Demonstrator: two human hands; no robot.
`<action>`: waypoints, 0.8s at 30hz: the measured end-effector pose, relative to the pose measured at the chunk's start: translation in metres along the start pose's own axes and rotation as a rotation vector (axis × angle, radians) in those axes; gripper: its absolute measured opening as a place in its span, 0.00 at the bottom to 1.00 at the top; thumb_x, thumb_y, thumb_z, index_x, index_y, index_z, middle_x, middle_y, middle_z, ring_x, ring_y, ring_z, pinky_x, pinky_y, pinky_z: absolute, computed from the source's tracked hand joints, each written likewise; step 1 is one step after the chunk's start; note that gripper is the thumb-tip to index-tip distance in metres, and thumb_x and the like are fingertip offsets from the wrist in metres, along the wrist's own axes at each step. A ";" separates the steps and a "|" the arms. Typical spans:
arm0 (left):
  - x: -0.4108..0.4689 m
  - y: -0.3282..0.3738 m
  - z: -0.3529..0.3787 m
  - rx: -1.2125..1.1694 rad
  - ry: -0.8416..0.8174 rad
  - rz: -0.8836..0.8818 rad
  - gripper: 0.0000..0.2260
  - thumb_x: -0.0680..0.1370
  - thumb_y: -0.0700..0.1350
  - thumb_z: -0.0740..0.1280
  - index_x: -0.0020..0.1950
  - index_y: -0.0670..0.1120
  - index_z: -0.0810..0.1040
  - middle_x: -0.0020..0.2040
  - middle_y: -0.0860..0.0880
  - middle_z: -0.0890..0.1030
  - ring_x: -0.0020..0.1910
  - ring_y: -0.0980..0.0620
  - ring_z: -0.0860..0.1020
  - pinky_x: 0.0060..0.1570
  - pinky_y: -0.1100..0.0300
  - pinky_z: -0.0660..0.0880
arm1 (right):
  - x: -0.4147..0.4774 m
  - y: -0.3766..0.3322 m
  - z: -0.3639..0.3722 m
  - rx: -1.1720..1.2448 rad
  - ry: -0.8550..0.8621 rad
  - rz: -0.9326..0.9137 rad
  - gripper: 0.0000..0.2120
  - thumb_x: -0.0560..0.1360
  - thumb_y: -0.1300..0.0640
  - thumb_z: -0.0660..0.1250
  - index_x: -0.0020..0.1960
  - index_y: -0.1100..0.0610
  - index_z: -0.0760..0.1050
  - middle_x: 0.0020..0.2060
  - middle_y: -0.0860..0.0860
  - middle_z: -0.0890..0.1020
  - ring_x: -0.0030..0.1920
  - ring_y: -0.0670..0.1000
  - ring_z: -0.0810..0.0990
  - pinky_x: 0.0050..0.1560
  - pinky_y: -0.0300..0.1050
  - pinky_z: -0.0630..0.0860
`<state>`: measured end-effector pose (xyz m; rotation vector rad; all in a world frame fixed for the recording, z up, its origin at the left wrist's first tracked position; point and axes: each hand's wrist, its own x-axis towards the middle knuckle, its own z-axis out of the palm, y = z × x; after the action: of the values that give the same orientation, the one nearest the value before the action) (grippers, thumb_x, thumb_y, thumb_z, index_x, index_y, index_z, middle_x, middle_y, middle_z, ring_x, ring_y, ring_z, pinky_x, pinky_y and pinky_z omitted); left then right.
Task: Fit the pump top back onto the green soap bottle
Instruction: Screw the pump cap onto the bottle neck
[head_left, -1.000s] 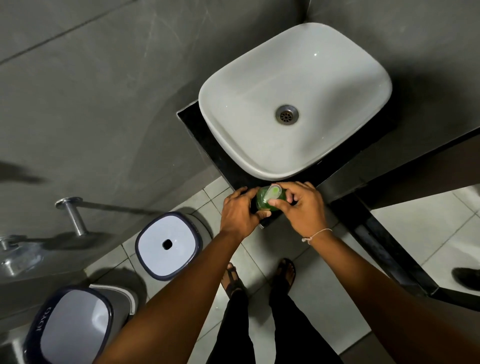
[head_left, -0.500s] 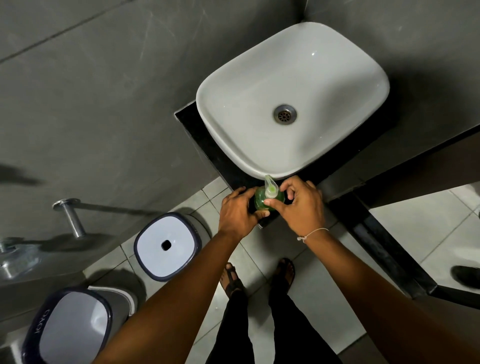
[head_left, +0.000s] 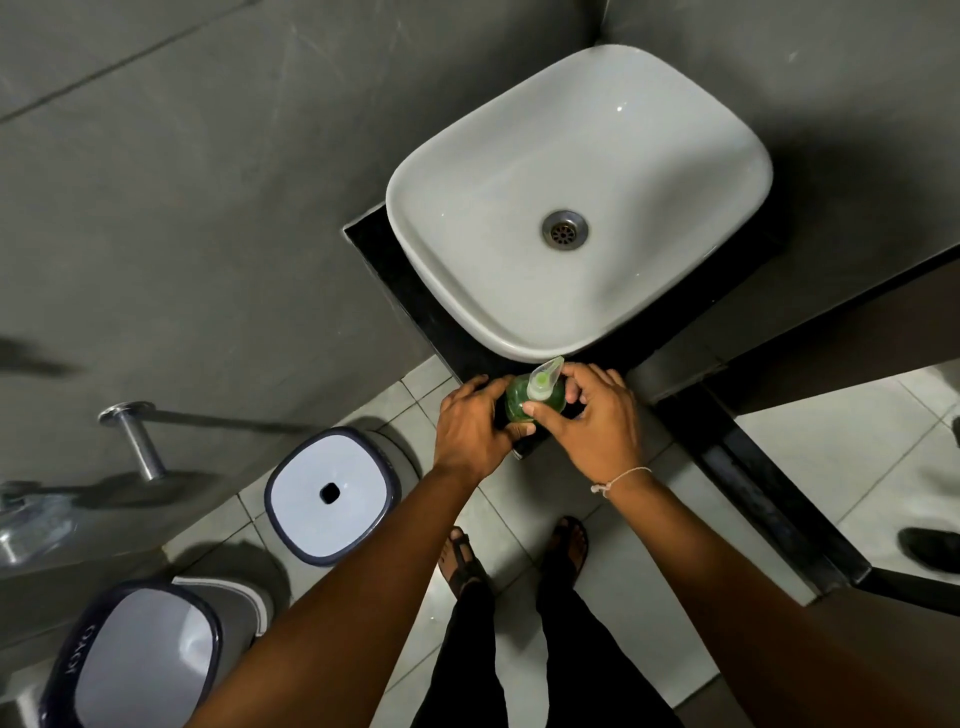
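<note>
The green soap bottle (head_left: 519, 402) stands on the black counter's (head_left: 384, 270) front edge, seen from straight above. A pale translucent pump top (head_left: 544, 379) sits on its neck, spout pointing up-right toward the basin. My left hand (head_left: 475, 423) wraps the bottle's left side. My right hand (head_left: 592, 415) pinches the pump top's collar between thumb and fingers. The bottle's lower body is hidden by both hands.
A white basin (head_left: 519, 171) with a metal drain (head_left: 564, 229) fills the counter just behind the bottle. Below on the tiled floor stand a white-lidded bin (head_left: 332, 493) and a second bin (head_left: 130, 660). A metal wall fixture (head_left: 132, 436) sticks out at left.
The pump's spout has turned from lying flat over the bottle to pointing up-right toward the basin. My right fingers shifted around the collar. My left hand kept its hold.
</note>
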<state>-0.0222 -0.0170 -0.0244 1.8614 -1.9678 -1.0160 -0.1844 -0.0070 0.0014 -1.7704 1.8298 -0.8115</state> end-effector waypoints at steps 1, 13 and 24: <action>0.000 0.000 0.000 0.000 0.002 0.002 0.32 0.69 0.58 0.75 0.70 0.51 0.72 0.67 0.45 0.77 0.71 0.45 0.69 0.71 0.48 0.65 | 0.001 0.001 -0.002 0.012 -0.038 -0.023 0.17 0.65 0.47 0.75 0.52 0.52 0.82 0.34 0.43 0.72 0.39 0.53 0.72 0.42 0.54 0.73; 0.002 -0.002 0.002 0.001 0.001 0.007 0.32 0.69 0.58 0.75 0.70 0.52 0.71 0.68 0.45 0.77 0.72 0.45 0.68 0.71 0.47 0.63 | 0.000 0.003 0.002 0.074 -0.009 0.053 0.13 0.64 0.48 0.77 0.42 0.54 0.79 0.31 0.45 0.72 0.37 0.53 0.71 0.41 0.53 0.73; 0.002 -0.002 0.005 0.019 0.025 0.007 0.31 0.68 0.57 0.76 0.69 0.52 0.72 0.66 0.46 0.78 0.70 0.45 0.70 0.71 0.48 0.63 | -0.003 -0.003 0.009 0.093 0.118 0.109 0.11 0.61 0.47 0.79 0.37 0.50 0.80 0.26 0.42 0.67 0.33 0.52 0.70 0.38 0.52 0.71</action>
<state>-0.0236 -0.0176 -0.0300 1.8662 -1.9755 -0.9708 -0.1758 -0.0048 -0.0026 -1.5810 1.9126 -0.9600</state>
